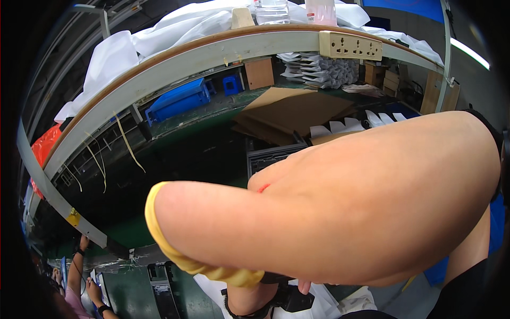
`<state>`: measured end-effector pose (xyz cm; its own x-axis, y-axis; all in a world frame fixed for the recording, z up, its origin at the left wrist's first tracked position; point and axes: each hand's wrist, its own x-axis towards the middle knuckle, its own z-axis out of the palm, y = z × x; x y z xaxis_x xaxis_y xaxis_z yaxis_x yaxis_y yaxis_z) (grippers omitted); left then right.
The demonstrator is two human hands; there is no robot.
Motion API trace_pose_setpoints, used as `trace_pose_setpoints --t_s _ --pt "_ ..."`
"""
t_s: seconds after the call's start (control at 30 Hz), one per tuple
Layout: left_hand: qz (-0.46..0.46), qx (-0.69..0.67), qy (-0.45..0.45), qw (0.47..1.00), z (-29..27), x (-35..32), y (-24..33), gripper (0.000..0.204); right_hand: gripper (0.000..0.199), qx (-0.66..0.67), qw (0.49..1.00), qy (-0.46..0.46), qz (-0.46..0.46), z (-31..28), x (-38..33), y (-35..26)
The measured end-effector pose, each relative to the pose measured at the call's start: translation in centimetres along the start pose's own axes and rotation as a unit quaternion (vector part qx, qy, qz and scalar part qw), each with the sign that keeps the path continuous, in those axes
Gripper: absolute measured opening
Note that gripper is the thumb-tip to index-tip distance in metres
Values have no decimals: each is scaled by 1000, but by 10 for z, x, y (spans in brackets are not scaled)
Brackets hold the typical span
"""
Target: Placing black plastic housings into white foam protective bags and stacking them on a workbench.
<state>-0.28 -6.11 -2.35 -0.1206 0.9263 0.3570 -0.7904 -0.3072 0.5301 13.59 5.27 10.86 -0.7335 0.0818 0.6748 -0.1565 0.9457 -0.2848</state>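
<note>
My right hand (pixel 340 212) is raised very close to the view and covers much of the middle and right. Its thumb points left, with a yellow rubber cover round the tip, and a small red mark shows near the knuckle. The other fingers are hidden behind the hand, so I cannot tell what they hold. Low in the middle my left wrist (pixel 252 300) wears a black strap with a small black device (pixel 295 299). Most of the left hand is blocked by the right one. White sheet material (pixel 321 303) lies beneath it.
A long shelf with a cream power strip (pixel 350 45) spans the top. Beyond are a blue crate (pixel 178 101), brown cardboard (pixel 292 106) and stacked white packages (pixel 319 69). A black frame-like part (pixel 162 290) lies lower left, near another person's arms (pixel 77 266).
</note>
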Motion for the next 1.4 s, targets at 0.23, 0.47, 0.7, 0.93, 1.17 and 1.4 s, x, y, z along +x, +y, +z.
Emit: trace_pose_setpoints --t_s 0.23,0.47,0.7,0.93,1.17,1.4 --pt "12 35 -2 999 2 4 0 72 25 -9 1000 -2 -7 1 -1 0" --pt "-14 192 34 981 -4 12 1 69 23 -21 1000 -5 -8 1 -4 0" --pt "13 14 -22 1000 0 15 -4 67 22 -29 999 -10 -12 2 -3 3" --pt "-22 74 -29 997 1 12 2 69 20 -25 999 -12 -31 5 0 0" --pt "-23 17 -3 1000 2 6 1 71 19 -30 999 -14 -37 8 1 -1" --pt "-28 133 15 991 -23 -1 1 71 19 -36 998 -15 -46 13 3 -8"
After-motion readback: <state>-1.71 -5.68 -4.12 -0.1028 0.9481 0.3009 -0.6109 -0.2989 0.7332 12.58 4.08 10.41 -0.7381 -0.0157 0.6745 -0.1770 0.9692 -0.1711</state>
